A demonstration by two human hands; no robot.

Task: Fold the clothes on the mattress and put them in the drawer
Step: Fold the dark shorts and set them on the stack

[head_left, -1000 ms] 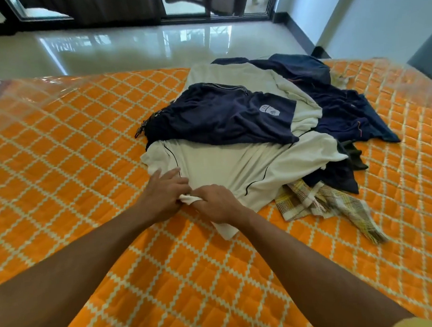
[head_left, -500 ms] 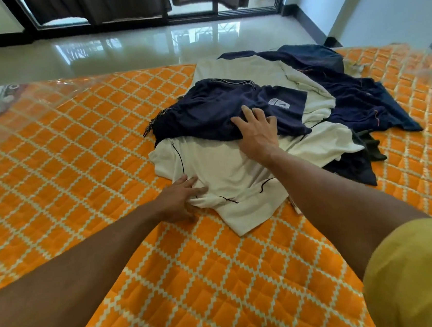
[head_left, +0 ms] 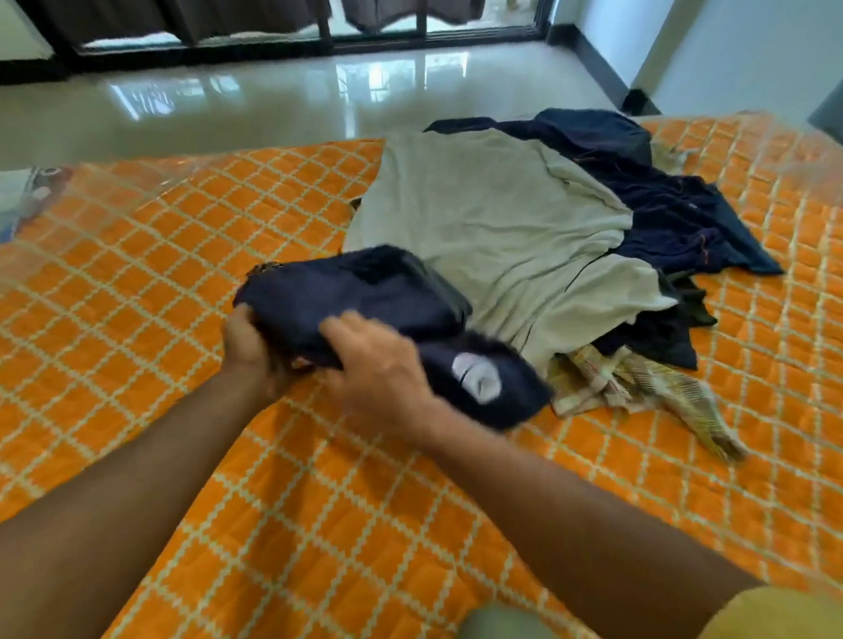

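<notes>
Navy garment (head_left: pixel 359 298): we see it bunched between both hands, at the near left edge of the clothes pile, over the mattress (head_left: pixel 137 297). Its white logo patch (head_left: pixel 477 377) faces up, just right of the right hand.
Left hand (head_left: pixel 246 347): we see its grip curled round the garment's left end, thumb on top.
Right hand (head_left: pixel 378 366): we see its grip closed on the garment's near fold, fingers bent over the cloth.
Cream shirt (head_left: pixel 493 226): lies spread flat behind the garment, touching it.
Dark clothes (head_left: pixel 664 210): heaped at the shirt's right side, partly under it.
Checked cloth (head_left: pixel 651 389): crumpled at the pile's near right corner, just beside the logo patch.
Floor (head_left: pixel 248 102): glossy tiles beyond the mattress.
Change: half a second ago the garment lay atop the shirt with the right hand flat on it and the left hand on the shirt's hem; now both hands hold the garment, drawn toward us and off the shirt.
</notes>
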